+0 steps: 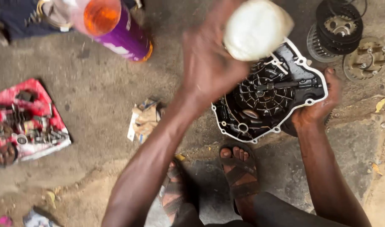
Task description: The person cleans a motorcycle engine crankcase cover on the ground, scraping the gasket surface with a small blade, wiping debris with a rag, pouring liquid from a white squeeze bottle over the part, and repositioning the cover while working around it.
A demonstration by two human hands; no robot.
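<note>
engine cover [268,96] — in right hand [318,105], left hand [209,63] w/ rag [255,29] above.

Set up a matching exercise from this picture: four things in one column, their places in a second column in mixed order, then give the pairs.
Things:
1. white container
2. black engine cover
3. purple spray can
4. red sheet with small parts

Places:
A. on the ground at far left
B. held up by the left hand
C. gripped at its edge by the right hand
D. top of the picture, left of the raised hand

Pairs: 1-B, 2-C, 3-D, 4-A
</note>
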